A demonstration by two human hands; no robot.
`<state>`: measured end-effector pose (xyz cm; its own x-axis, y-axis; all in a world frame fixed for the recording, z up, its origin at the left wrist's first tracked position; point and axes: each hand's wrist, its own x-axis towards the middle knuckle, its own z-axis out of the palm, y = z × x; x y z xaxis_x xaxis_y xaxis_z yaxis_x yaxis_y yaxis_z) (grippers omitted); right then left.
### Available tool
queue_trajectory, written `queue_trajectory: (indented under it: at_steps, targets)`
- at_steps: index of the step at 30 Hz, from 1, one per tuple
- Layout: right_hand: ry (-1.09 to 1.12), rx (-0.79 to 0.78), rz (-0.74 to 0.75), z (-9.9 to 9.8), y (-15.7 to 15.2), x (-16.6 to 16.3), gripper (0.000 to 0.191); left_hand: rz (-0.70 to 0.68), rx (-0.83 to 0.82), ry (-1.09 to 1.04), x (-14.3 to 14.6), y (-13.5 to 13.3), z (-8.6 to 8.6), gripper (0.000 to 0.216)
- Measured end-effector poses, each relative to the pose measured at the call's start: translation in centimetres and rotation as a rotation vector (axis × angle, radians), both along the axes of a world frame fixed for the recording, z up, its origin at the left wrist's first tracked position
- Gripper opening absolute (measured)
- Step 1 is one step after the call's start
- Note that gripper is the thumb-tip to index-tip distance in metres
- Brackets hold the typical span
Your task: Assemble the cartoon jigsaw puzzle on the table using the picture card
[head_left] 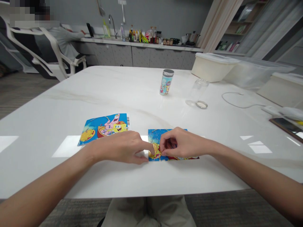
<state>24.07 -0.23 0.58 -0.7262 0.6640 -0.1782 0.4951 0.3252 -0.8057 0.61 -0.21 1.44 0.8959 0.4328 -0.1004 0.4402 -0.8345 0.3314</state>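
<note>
A jigsaw puzzle with a blue background and a yellow crab-like figure lies near the table's front edge. My left hand comes in from its left side, index finger stretched out and touching the puzzle's lower left, thumb held apart. On the puzzle's middle rests my right hand, thumb and index finger pinched at a puzzle piece beside the yellow figure. Much of the puzzle's right half is hidden under that hand. A printed picture sheet of cartoon figures in a boat lies to the left, partly behind my left hand.
Further back stand a cartoon-printed can and a clear jar with a round lid by it. Storage bins, a white cable and a phone lie at right. A person sits by the kitchen counter.
</note>
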Motion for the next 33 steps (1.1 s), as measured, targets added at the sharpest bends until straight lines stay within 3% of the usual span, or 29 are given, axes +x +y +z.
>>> queue_trajectory:
  at_steps: [18, 33]
  targets:
    - [-0.013, 0.228, 0.136, 0.08, -0.43, -0.14, 0.007, -0.008, -0.009, -0.046, 0.01, -0.05, -0.2, 0.029]
    - [-0.053, 0.331, 0.186, -0.46, -0.43, 0.19, 0.009, -0.05, -0.053, -0.048, 0.17, 0.25, -0.4, 0.031]
